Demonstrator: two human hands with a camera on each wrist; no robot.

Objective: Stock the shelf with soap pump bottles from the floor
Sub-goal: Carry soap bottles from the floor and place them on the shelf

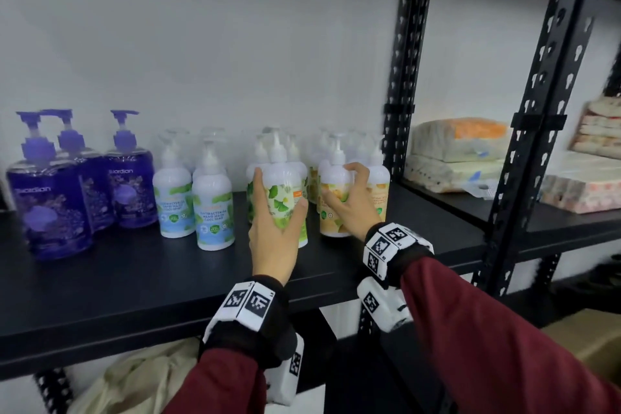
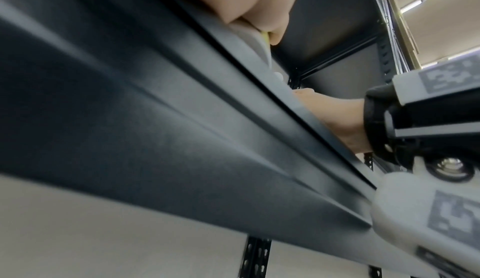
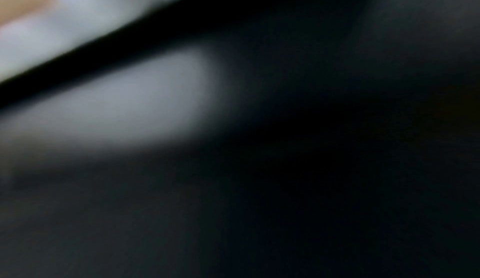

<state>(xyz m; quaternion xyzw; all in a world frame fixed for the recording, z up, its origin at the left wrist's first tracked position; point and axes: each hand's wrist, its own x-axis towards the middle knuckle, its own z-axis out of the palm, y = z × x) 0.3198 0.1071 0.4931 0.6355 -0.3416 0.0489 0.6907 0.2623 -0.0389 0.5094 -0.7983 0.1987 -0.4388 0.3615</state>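
Observation:
On the black shelf (image 1: 168, 282) stand rows of soap pump bottles. My left hand (image 1: 277, 218) grips a white bottle with a green leaf label (image 1: 285, 191), upright on the shelf. My right hand (image 1: 349, 202) curls its fingers round a white bottle with a yellow-orange label (image 1: 332, 185) just to its right. More white bottles stand behind both. In the left wrist view my left hand (image 2: 262, 5) shows above the shelf's front edge (image 2: 182, 118), and my right hand (image 2: 337, 116) reaches over it. The right wrist view is dark and blurred.
Three purple bottles (image 1: 50, 198) stand at the shelf's left, then blue-green labelled white bottles (image 1: 211, 208). A black upright post (image 1: 403, 77) bounds the bay on the right. Wrapped packs (image 1: 457, 155) lie on the neighbouring shelf. A beige bag (image 1: 134, 380) sits below.

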